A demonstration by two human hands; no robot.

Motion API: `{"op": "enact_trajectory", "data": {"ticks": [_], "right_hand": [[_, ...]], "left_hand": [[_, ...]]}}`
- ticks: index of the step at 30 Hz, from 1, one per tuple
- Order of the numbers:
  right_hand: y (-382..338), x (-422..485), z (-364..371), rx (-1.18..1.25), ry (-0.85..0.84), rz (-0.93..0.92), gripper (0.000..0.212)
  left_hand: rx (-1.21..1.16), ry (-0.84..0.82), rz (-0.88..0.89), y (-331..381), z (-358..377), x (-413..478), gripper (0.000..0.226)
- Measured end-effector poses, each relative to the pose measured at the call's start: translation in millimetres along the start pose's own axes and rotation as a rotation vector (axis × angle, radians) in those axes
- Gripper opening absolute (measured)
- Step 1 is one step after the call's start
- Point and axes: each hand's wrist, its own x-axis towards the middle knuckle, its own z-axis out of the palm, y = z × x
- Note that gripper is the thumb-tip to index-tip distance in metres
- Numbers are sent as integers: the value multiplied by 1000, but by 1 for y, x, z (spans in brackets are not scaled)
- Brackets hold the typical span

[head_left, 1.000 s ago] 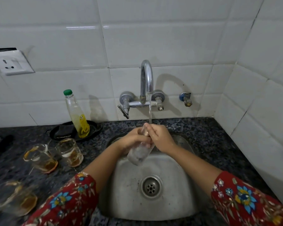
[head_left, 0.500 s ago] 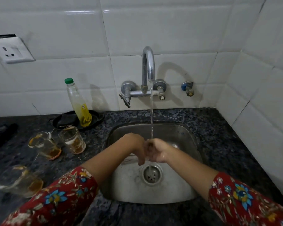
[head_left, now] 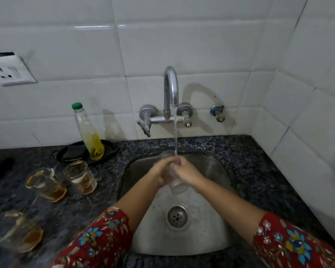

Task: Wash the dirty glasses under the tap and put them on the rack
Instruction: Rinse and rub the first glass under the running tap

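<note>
A clear, colourless drinking glass point(head_left: 176, 182) is held over the stainless-steel sink point(head_left: 217, 171), directly below the curved chrome wall tap point(head_left: 170, 88). It lies tilted, its thick base pointing toward the person and down toward the round metal drain point(head_left: 177, 216), its rim lifted toward the tap; the rim is faint and hard to trace behind the water. A thin stream of water point(head_left: 175, 136) falls from the tap's spout onto the fingers and the upper part of the glass. The left hand point(head_left: 161, 172) is wrapped around the glass from the left, and the right hand point(head_left: 188, 174) is wrapped around it from the right, both closed on it, so only the base shows plainly. The glass looks wet and free of residue at the base.

Left of the sink, on the dark speckled granite counter point(head_left: 249, 167), stand three more glasses with brownish dregs point(head_left: 79, 179) point(head_left: 46, 185) point(head_left: 17, 232). Behind them a clear bottle with a green cap and yellow liquid point(head_left: 88, 134) stands in a black dish point(head_left: 108, 149).
</note>
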Motion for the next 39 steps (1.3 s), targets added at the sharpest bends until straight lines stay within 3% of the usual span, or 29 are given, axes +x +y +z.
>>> {"op": "enact_trajectory", "data": {"ticks": [3, 5, 7, 11, 14, 16, 21, 23, 25, 28, 30, 31, 33, 36, 39], "right_hand": [[-3, -10, -6, -507, -40, -99, 94], [-10, -21, -11, -804, 86, -179, 103], [-20, -22, -13, -945, 176, -203, 96], [-53, -10, -17, -939, 74, -143, 62], [-64, -7, -19, -755, -23, -77, 41], [-55, -6, -20, -512, -39, -13, 28], [-24, -15, -37, 536, -444, 205, 7], [-18, -18, -38, 759, -508, 232, 11], [-20, -22, -32, 612, -373, 217, 16], [-15, -26, -16, -161, 134, 74, 37], [-13, -26, -9, -239, 267, -1, 27], [-12, -24, -10, -102, 194, -10, 20], [-9, -23, -17, 275, -127, 82, 12], [-1, -24, -34, 673, -546, 194, 18], [6, -24, -35, 683, -597, 180, 20]], "left_hand": [[-206, -30, 7, 10, 12, 3, 43], [-278, -23, 18, 16, 18, 1, 45], [-328, -30, 41, 18, 21, -3, 38], [-378, 56, 80, 18, 16, -5, 34], [-475, 122, 128, 18, 10, 1, 36], [-485, 38, 138, 16, 6, 4, 47], [-466, -183, 243, 1, 3, -6, 21], [-476, -283, 299, 3, 3, -8, 20], [-416, -222, 321, 8, 6, -9, 23], [-232, 85, 341, 11, 20, -5, 36], [-183, 178, 354, 14, 26, -5, 30], [-168, 155, 336, 15, 25, -6, 26], [-193, -27, 280, 17, 10, -3, 26], [-380, -298, 303, 12, -6, -2, 44], [-379, -251, 341, 6, -1, -1, 48]]}}
